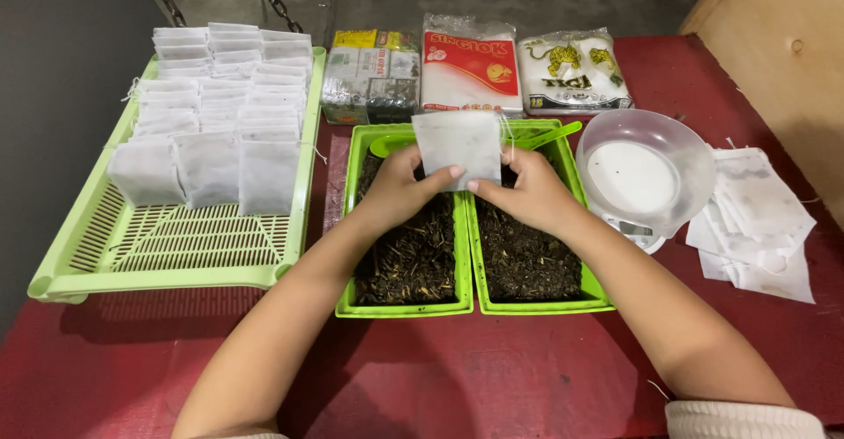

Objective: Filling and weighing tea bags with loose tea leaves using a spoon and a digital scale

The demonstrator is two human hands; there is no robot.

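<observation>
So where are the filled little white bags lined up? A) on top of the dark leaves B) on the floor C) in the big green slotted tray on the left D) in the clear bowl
C: the rows of filled white bags stand in the big green slotted tray on the left, while the clear bowl on the right holds none and both hands hold just one bag over the dark leaves.

There is one view only, from the head of the person. It looks steeply down and forward over the red tabletop (492, 377) from its near edge, quite close, and reaches the far edge. No second view shares the scene.
</observation>
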